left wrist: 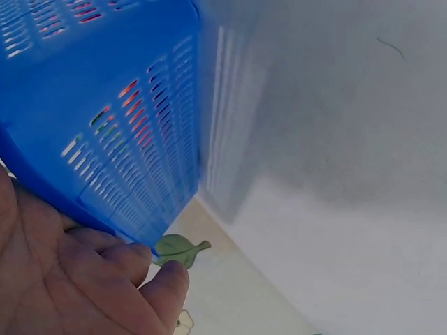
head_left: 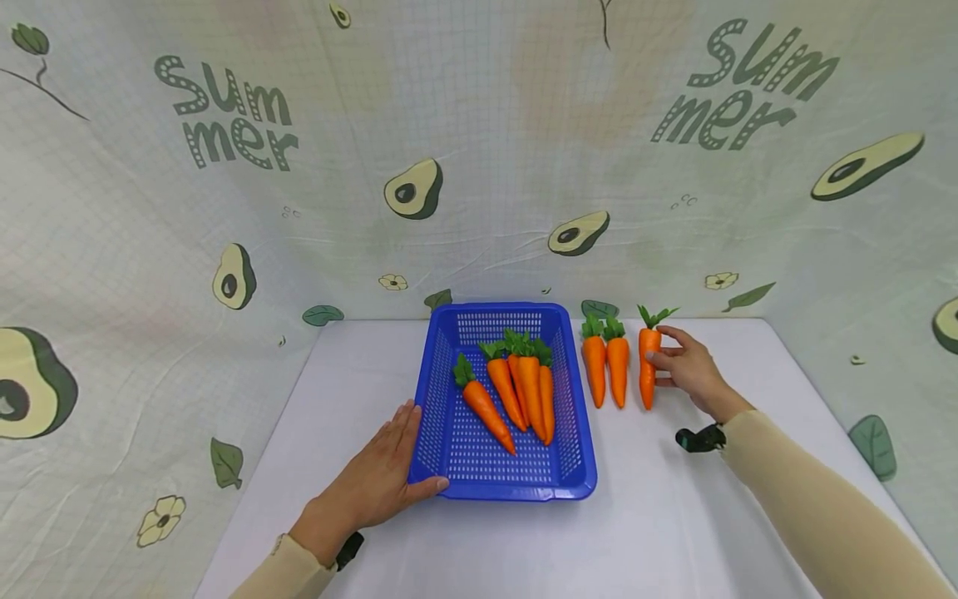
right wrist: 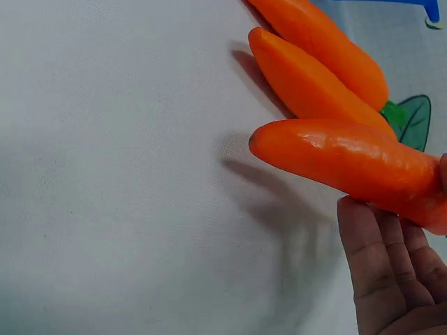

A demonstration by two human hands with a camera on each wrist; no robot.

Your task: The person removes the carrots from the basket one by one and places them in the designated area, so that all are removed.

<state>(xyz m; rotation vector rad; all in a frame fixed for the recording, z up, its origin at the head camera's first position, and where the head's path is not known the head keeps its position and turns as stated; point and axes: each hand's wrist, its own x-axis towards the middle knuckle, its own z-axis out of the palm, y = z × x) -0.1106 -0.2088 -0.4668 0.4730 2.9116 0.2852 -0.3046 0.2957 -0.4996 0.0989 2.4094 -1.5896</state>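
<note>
Nearest, the left hand (head_left: 382,478) laid flat against the near left corner of the blue basket (head_left: 441,391), fingers straight and released, thumb stretched along the front rim, palm on the white table (head_left: 337,399). In the left wrist view, the same fingers (left wrist: 105,279) pressed to the slotted blue wall, orange showing faintly through the slots, nothing grasped. Just past these fingertips, inside the basket, four carrots (head_left: 516,395) lying together, green tops toward the far wall, points toward the near rim; the leftmost one angled away from the other three. On the other side of the basket, the right hand (head_left: 692,370) a little farther off, fingers and thumb curled round the held carrot (head_left: 648,366), grasping it at the thick upper half, green top up, point down and close to the table. In the right wrist view, this carrot (right wrist: 349,164) lifted above the cloth with a shadow under it, resting on the fingers (right wrist: 380,265). Between these fingers and the basket, two loose carrots (head_left: 606,366) lying side by side on the table, touching each other, just beside the held one but apart from it. Farthest, behind everything, a pale backdrop (head_left: 479,166) printed with avocados and the word Summer.
</note>
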